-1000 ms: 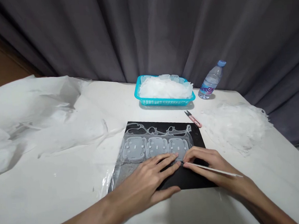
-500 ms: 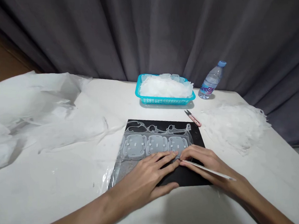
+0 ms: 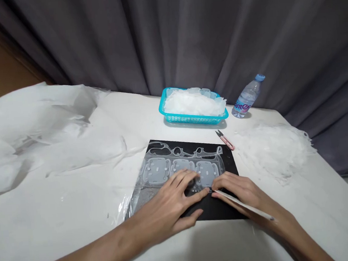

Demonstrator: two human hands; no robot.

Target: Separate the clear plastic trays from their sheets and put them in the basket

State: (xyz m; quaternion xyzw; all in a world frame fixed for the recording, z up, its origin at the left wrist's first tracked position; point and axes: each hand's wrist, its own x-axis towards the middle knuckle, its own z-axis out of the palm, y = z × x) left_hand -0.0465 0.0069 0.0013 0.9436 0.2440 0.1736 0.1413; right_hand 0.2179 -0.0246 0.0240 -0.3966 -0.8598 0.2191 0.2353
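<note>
While the right hand (image 3: 242, 190) grips a white stick (image 3: 246, 206), its tip seems hidden.

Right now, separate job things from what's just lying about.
Likely the job's:
clear moulded plastic sheet, under the left hand
black mat beneath it
slim white tool in the right hand
perhaps the turquoise basket, white heap and white sheeting

Likely just lying about:
water bottle
pink-handled snips, untouched

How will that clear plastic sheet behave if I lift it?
Likely floppy: the clear plastic sheet looks thin, spilling past the black board at left. Its glossy streaks suggest it may slip. The thin looped strips along its far edge could snag.
</note>
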